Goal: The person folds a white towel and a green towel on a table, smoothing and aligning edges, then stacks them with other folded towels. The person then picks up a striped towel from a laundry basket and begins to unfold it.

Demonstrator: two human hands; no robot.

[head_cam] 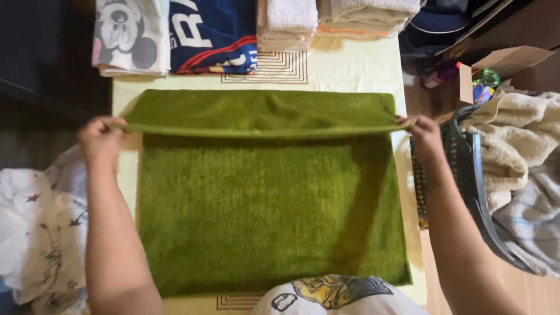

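Green terry towel, rectangular and thick-piled, spread flat across the pale yellow table. Its far portion is lifted and doubled toward the near side, forming a taut straight fold edge running left to right, pinched at both ends.

Single view, head-mounted. The camera looked steeply down from above the bench, facing away from the wearer's chest, at close range. The frame ran from the wearer's torso to the bench's far edge. No second view overlapped it.
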